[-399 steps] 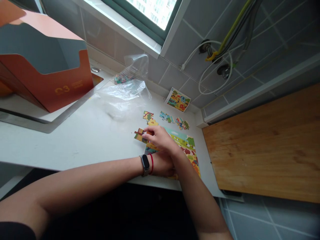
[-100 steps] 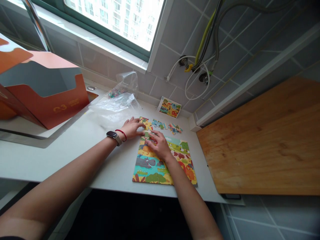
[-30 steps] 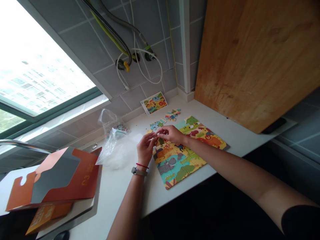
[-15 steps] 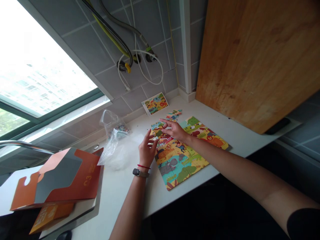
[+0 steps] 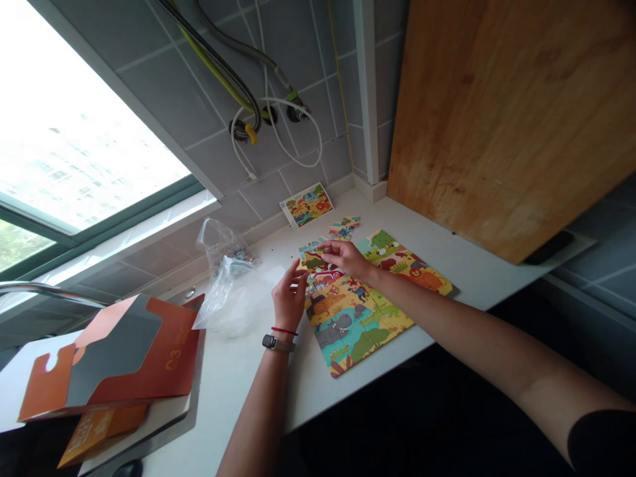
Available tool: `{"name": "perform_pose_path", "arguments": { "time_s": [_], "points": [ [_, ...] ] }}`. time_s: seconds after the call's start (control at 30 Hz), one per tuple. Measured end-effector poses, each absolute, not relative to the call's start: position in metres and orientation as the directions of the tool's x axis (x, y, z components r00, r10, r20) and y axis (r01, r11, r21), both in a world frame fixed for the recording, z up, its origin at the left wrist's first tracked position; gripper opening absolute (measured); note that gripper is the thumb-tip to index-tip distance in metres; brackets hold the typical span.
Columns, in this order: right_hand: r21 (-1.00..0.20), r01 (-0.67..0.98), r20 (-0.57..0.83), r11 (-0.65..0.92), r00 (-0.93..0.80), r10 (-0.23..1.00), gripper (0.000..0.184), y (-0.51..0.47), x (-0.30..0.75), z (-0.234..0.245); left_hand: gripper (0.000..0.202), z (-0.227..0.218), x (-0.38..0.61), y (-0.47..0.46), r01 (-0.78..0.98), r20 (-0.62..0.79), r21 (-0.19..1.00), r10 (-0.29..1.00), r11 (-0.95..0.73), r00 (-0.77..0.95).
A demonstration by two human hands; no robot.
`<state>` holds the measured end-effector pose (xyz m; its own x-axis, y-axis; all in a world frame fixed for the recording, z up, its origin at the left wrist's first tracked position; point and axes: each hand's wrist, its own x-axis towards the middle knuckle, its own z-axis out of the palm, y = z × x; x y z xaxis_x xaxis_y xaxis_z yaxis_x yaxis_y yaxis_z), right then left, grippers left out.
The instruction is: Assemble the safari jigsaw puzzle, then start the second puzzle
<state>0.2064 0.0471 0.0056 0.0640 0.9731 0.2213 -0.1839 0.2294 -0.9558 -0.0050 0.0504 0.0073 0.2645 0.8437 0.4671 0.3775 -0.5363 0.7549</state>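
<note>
A colourful animal jigsaw puzzle (image 5: 370,318) lies on the white counter, much of it joined together. Over its upper left part is my right hand (image 5: 342,258), fingers stretched toward the pieces beside the red barn, with no piece visible in it. My left hand (image 5: 289,297) is at the puzzle's left edge, thumb and fingers apart and nothing seen between them. A few loose puzzle pieces (image 5: 344,228) lie just beyond the puzzle. Against the wall leans a small picture card (image 5: 307,205) showing the same kind of animal scene.
To the left lies a clear plastic bag (image 5: 228,265) with small pieces inside. An orange and grey cardboard box (image 5: 124,351) stands farther left on the counter (image 5: 238,391). A large wooden board (image 5: 501,126) rises at the right; hoses (image 5: 223,66) hang on the tiled wall.
My right hand's fingers have come down a little and bent closer to the puzzle. My left hand has drawn slightly left, off the pieces at the edge.
</note>
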Motion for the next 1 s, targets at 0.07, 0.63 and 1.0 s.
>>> {"name": "perform_pose_path", "arguments": {
  "time_s": [0.07, 0.63, 1.0],
  "points": [
    [-0.956, -0.173, 0.228, 0.235, 0.060, 0.972, 0.035, 0.047, 0.206, 0.006, 0.041, 0.007, -0.005, 0.050, 0.378, 0.460, 0.758, 0.846, -0.533, 0.270],
    [-0.929, -0.331, -0.085, 0.163, 0.623, 0.777, 0.036, 0.065, 0.233, -0.008, 0.053, 0.012, -0.006, 0.047, 0.434, 0.416, 0.745, 0.862, -0.506, 0.290],
    [-0.959, -0.150, 0.202, 0.240, 0.231, 0.952, 0.040, 0.054, 0.208, 0.000, 0.061, 0.010, -0.006, 0.047, 0.426, 0.383, 0.772, 0.880, -0.471, 0.280]
  ]
}}
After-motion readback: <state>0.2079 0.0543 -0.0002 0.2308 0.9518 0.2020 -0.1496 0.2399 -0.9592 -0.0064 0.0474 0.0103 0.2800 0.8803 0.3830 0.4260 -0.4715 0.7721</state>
